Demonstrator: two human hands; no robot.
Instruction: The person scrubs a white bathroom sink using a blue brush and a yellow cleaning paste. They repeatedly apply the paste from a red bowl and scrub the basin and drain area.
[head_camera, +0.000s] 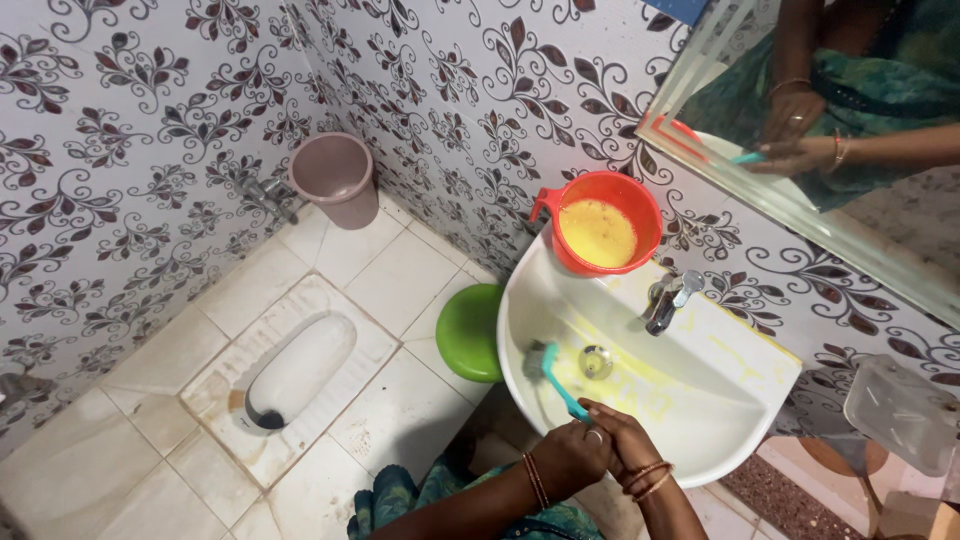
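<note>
Both hands – left (568, 458), right (625, 440) – clasped round teal brush (556, 380) handle end. Bristle head down in basin (700, 420), beside drain (595, 361). Brush judged light, stiff; wet handle likely slippery – grip further up shaft. Orange mug (600, 222) on rim.

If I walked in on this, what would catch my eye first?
Probably the orange jug of yellow liquid perched on the back rim of the white sink, bright against the flower-patterned tiles. Next, both hands, left hand and right hand, gripping a teal brush whose head is down in the yellow-streaked basin. A green stool sits on the floor left of the sink.
</note>
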